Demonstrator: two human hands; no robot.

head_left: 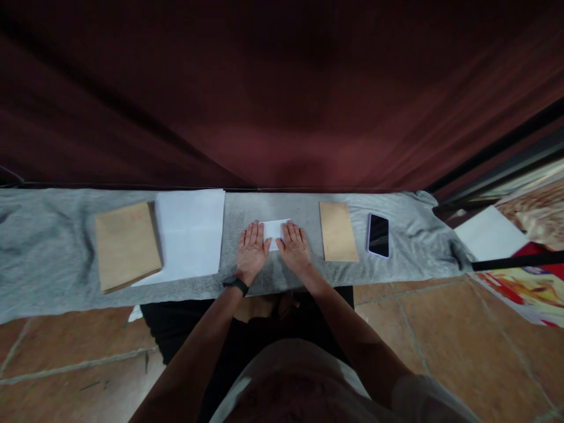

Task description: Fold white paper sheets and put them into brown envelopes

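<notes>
A small folded white paper (275, 230) lies on the grey cloth-covered table (48, 247). My left hand (251, 251) lies flat with fingers stretched out, resting on the paper's left edge. My right hand (294, 247) lies flat too, fingers together, pressing on the paper's right part. A black band sits on my left wrist (235, 285). Most of the paper's lower half is hidden under my hands.
A stack of white sheets (189, 235) and a brown envelope stack (126, 244) lie to the left. A narrow brown envelope (338, 231) and a phone (379, 235) lie to the right. A dark red curtain (282, 94) hangs behind. Tiled floor lies below.
</notes>
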